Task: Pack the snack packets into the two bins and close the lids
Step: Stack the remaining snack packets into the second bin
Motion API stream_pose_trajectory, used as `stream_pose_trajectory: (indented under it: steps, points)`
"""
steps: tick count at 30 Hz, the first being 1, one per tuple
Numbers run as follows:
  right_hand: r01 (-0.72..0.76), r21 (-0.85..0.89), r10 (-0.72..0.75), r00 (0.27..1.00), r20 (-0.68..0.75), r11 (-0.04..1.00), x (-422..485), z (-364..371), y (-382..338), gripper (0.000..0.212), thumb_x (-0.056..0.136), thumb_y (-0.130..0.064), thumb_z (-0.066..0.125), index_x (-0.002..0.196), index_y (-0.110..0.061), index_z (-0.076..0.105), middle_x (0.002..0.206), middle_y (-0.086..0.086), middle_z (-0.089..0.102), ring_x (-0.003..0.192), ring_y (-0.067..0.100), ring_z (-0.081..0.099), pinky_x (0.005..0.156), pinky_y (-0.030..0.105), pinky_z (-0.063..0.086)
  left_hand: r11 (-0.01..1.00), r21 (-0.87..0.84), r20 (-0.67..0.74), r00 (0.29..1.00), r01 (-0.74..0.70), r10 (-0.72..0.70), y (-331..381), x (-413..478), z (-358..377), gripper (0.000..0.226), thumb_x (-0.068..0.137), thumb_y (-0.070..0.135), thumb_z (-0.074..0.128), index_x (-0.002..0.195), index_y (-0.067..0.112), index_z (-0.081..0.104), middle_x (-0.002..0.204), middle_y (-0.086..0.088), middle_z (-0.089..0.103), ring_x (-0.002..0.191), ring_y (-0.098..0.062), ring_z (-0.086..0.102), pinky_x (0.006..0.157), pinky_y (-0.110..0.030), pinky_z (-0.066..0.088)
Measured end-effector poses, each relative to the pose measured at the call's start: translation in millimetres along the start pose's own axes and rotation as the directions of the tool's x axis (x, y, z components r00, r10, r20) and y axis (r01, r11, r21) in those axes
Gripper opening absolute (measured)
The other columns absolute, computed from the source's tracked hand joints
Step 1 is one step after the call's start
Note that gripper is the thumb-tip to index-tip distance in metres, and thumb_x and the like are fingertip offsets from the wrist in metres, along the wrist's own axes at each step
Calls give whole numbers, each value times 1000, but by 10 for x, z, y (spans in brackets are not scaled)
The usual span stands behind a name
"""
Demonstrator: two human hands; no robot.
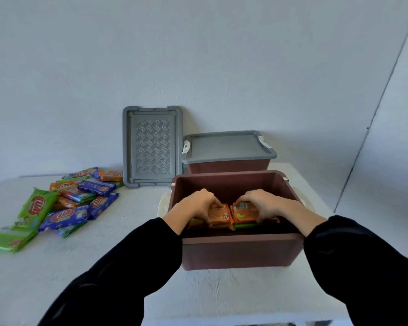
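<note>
Pale grey walls are meeting in a corner behind a white surface (104, 267) that is carrying two brown bins, two grey lids and a loose heap of snack packets.

The open bin (240, 252) is standing nearest the camera, and both hands are reaching down into it from black sleeves. The left grip (196, 205) is curling its fingers and thumb round one orange packet (219, 216). The right grip (259, 204) is curling round a second orange packet (246, 211) in the same way. These two packets are lying end to end, touching at the middle of the bin. One green packet (245, 225) is showing beneath them, and what else is lying lower down is too dark to tell.

The closed bin (229, 167) is sitting just behind, with the fitted lid (226, 147) resting on it and two white latches (186, 147) showing at its ends. The loose lid (152, 147) is leaning upright against the wall, just left of the closed bin.

The heap of packets (66, 203) is lying well apart on the left of the surface, in three colours: green, blue and orange. About a dozen are overlapping there, so an exact count cannot be told.
</note>
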State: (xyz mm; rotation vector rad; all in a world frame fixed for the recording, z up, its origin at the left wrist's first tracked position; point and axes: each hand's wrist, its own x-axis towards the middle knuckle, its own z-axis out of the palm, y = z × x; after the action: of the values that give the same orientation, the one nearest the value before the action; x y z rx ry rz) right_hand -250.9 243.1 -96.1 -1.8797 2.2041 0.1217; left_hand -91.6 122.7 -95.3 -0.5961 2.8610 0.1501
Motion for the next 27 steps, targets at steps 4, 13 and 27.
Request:
stream_pose_trajectory:
  steps: [4, 13, 27]
  points:
    - [1, -34, -1, 1000, -15, 999, 46, 29, 5, 69, 74, -6, 72, 134, -27, 45, 129, 5, 41, 121, 23, 42, 100, 34, 42, 999, 36, 9, 1000, -3, 2, 7, 34, 1, 73, 70, 27, 79, 135, 22, 45, 129, -7, 48, 120, -24, 43, 99, -34, 39]
    - [123, 263, -12, 921, -389, 957, -5, -253, -155, 27, 82, -23, 68, 109, -22, 67, 106, 0, 69, 98, 12, 62, 89, 30, 50, 955, -296, -240, 970, -36, -38, -84, -77, -128, 46, 76, 25, 74, 119, 14, 62, 115, -8, 65, 103, -19, 60, 92, -29, 48]
    - [402, 297, -217, 838, -500, 866, 1122, -836, -2051, 40, 82, -14, 68, 121, -15, 60, 116, 8, 64, 105, 20, 59, 93, 32, 47, 786, -607, -595, 588, 118, -548, -1705, -1434, -349, 29, 84, 8, 63, 112, 10, 65, 109, -10, 66, 98, -20, 62, 89, -31, 51]
